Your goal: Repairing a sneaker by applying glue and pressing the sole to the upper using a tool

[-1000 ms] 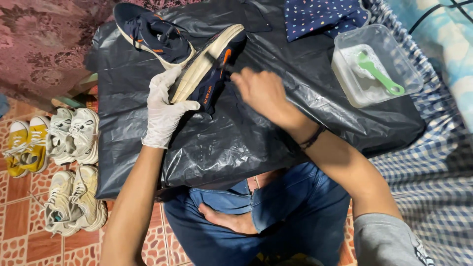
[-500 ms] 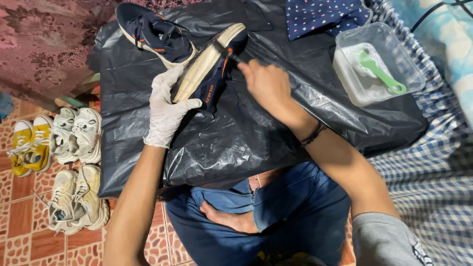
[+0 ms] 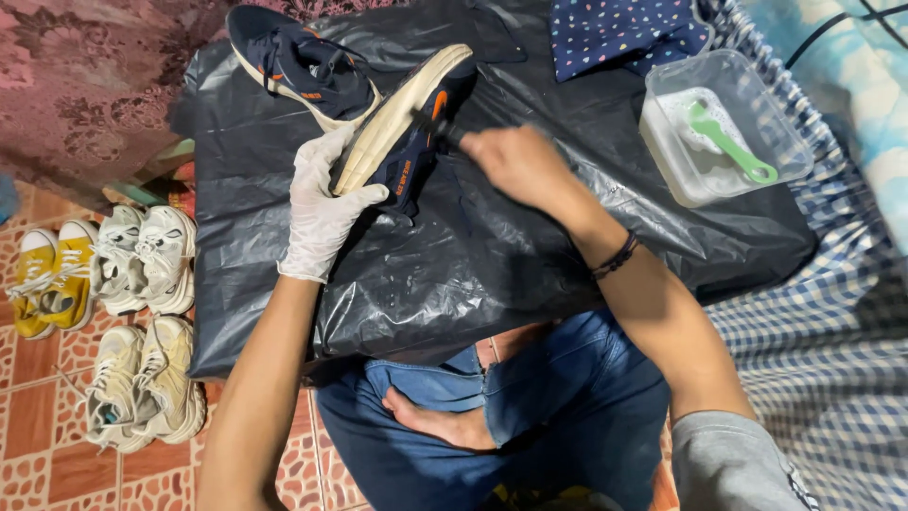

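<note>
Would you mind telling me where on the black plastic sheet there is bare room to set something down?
The black plastic sheet is bare in front, between the gloved left hand and the right hand's forearm, and below the clear tub. It is crowded at the top, around both navy shoes.

Red patterned floor tiles (image 3: 38, 435) lie at the near left, a pink floral cloth (image 3: 85, 85) far left, blue checked fabric (image 3: 832, 331) at right.

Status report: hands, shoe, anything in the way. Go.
Left hand, gloved, grips the navy shoe by its sole. Right hand holds a dark tool against its side. Second shoe lies just behind, not blocking.
</note>
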